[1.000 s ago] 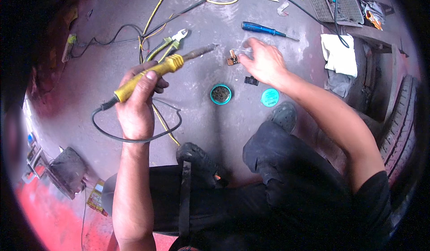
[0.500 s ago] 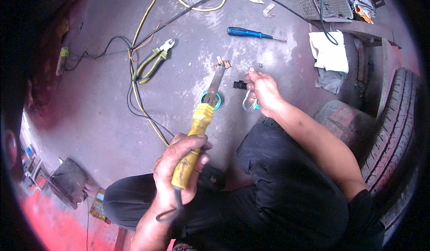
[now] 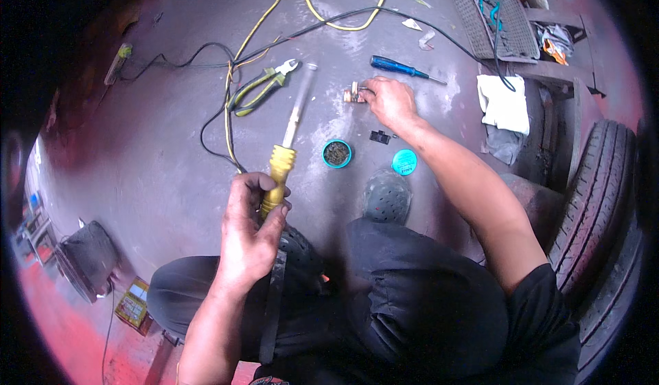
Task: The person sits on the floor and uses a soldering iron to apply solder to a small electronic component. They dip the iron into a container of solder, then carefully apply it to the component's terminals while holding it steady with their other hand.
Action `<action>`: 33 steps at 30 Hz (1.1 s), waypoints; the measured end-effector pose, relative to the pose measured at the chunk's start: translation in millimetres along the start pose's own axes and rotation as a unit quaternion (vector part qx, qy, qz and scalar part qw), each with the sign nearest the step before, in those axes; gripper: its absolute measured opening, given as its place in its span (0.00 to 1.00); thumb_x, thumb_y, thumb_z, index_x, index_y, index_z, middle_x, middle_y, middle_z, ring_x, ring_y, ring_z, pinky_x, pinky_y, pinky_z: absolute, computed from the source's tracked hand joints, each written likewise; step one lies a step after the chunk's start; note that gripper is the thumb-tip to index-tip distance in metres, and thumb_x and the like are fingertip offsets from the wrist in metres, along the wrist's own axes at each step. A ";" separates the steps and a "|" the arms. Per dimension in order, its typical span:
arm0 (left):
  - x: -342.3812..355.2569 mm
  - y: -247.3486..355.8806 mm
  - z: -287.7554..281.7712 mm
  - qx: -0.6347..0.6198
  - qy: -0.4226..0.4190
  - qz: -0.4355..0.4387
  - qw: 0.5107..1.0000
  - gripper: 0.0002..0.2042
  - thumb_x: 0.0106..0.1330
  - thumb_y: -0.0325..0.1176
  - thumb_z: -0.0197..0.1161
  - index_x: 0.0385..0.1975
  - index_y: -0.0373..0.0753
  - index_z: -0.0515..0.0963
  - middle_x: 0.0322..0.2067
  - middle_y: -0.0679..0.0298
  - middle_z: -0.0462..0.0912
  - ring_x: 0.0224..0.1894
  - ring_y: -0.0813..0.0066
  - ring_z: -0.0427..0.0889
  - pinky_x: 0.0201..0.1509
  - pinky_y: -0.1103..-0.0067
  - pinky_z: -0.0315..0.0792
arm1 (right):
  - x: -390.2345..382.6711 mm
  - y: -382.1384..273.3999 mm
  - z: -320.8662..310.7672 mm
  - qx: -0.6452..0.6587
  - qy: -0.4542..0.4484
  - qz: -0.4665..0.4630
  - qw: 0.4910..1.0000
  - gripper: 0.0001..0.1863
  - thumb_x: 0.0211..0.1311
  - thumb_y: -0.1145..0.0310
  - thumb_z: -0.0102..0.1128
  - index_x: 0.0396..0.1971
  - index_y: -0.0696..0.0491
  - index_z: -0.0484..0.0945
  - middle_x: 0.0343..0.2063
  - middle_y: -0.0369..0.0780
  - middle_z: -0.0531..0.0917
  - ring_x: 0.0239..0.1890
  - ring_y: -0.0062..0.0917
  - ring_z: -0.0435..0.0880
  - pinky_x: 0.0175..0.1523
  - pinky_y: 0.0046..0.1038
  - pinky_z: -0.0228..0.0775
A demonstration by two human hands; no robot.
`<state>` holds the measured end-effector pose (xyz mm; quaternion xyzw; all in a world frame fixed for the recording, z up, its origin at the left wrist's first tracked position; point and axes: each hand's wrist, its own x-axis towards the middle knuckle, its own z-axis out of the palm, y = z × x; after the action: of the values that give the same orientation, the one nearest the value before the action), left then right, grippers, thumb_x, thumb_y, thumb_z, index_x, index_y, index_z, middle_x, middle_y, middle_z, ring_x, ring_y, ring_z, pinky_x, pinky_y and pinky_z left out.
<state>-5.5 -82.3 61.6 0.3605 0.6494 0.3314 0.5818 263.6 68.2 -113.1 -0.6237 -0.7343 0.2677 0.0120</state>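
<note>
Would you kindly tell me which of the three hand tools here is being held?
The yellow-handled soldering iron, held in the left hand; the green-and-black pliers and blue-handled screwdriver lie on the floor.

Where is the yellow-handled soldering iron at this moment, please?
In the head view, left of centre, the soldering iron is held in the left hand, its shaft just right of the green-handled pliers.

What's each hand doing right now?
Left hand: closed around the yellow soldering iron.
Right hand: at the small coppery part; grip can't be told.
</note>
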 end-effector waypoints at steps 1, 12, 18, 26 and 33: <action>0.1 1.2 5.6 0.047 0.018 -0.002 0.999 0.14 0.65 0.21 0.63 0.50 0.35 0.75 0.38 0.59 0.83 0.43 0.70 0.83 0.51 0.72 0.76 | 0.8 -1.0 1.0 0.003 0.002 -0.006 1.000 0.14 0.64 0.58 0.63 0.44 0.49 0.86 0.41 0.45 0.87 0.44 0.44 0.85 0.49 0.45 0.76; 36.9 -34.9 23.8 0.386 0.015 -0.068 0.920 0.15 0.69 0.37 0.65 0.46 0.33 0.72 0.36 0.40 0.83 0.43 0.36 0.83 0.44 0.56 0.76 | -27.5 -12.1 1.4 0.164 0.013 0.096 0.982 0.16 0.73 0.59 0.51 0.49 0.56 0.78 0.30 0.55 0.84 0.39 0.56 0.84 0.46 0.53 0.73; 42.7 -60.7 31.9 0.366 -0.004 -0.130 0.921 0.15 0.68 0.35 0.65 0.44 0.33 0.68 0.36 0.41 0.83 0.44 0.37 0.83 0.45 0.57 0.75 | -39.0 -1.5 40.5 0.245 -0.021 0.133 0.960 0.18 0.75 0.60 0.50 0.49 0.59 0.78 0.31 0.56 0.85 0.34 0.51 0.86 0.43 0.49 0.75; 70.4 -77.8 37.7 0.401 -0.003 -0.098 0.911 0.16 0.67 0.39 0.66 0.45 0.33 0.77 0.35 0.40 0.84 0.41 0.39 0.84 0.44 0.57 0.76 | -31.5 2.7 51.6 0.357 -0.078 0.173 0.915 0.18 0.74 0.61 0.53 0.51 0.59 0.79 0.39 0.53 0.86 0.35 0.39 0.87 0.46 0.40 0.76; 79.2 -75.3 41.4 0.401 -0.007 -0.077 0.913 0.15 0.66 0.38 0.68 0.43 0.34 0.77 0.34 0.42 0.84 0.40 0.40 0.84 0.42 0.58 0.76 | -26.2 18.6 56.6 0.369 -0.092 0.179 0.908 0.15 0.76 0.62 0.52 0.43 0.57 0.81 0.25 0.36 0.79 0.30 0.20 0.75 0.40 0.29 0.71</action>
<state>24.5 -53.4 -47.6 0.5145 0.7495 -0.0055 0.4166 266.5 24.1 -160.9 -0.6680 -0.4575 0.5733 0.1255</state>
